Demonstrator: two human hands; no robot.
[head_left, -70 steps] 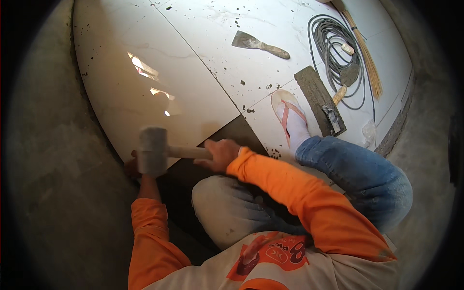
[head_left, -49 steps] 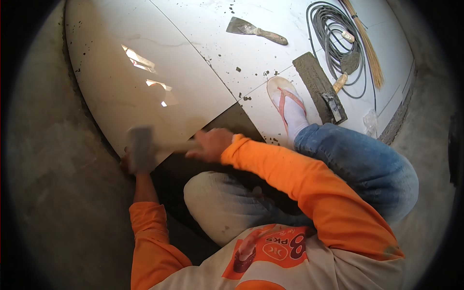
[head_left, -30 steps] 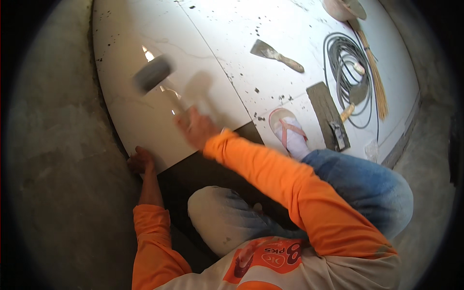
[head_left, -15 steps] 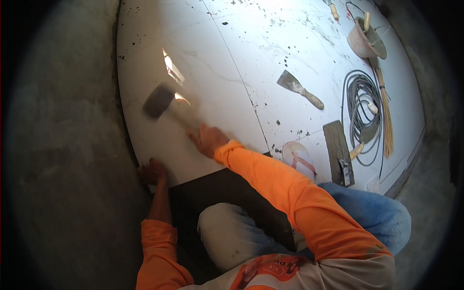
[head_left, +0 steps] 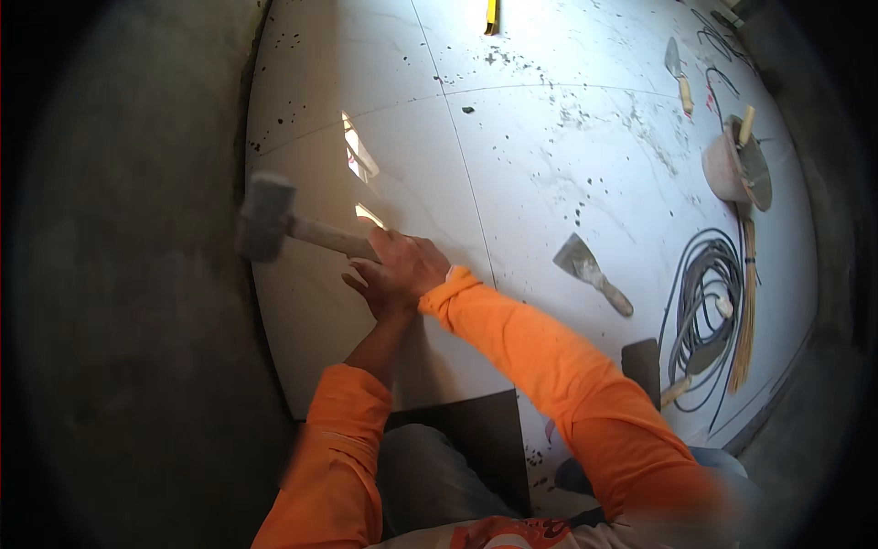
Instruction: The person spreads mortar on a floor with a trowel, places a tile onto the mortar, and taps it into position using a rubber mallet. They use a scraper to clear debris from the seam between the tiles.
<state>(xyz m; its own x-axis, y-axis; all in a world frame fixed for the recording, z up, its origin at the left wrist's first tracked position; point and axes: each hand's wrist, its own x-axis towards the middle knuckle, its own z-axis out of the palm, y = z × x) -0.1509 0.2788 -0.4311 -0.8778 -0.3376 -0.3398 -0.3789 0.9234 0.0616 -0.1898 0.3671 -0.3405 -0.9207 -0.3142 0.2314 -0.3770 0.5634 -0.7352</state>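
My right hand (head_left: 416,261) grips the wooden handle of a grey rubber mallet (head_left: 265,217), whose slightly blurred head is raised at the left side of the glossy white marble-look tile (head_left: 325,339). Just below it, my left hand (head_left: 370,288) is over the same tile with its fingers apart, partly covered by my right hand; whether it touches the tile or handle is unclear. Below the tile's near edge lies dark, untiled floor (head_left: 466,439), where my knee shows between my orange-sleeved forearms.
To the right lie a putty knife (head_left: 590,274), coiled cable (head_left: 704,302), straw broom (head_left: 747,302) and flat trowel (head_left: 640,366). Farther back are a bucket (head_left: 732,169), pointed trowel (head_left: 681,78) and yellow level (head_left: 491,16). A concrete wall (head_left: 137,229) borders the left; debris dots the tiles.
My left hand has left the tile's lower-left corner and moved up-right beside my right hand, which still swings the mallet. The view has tilted forward, showing more floor and tools farther back.
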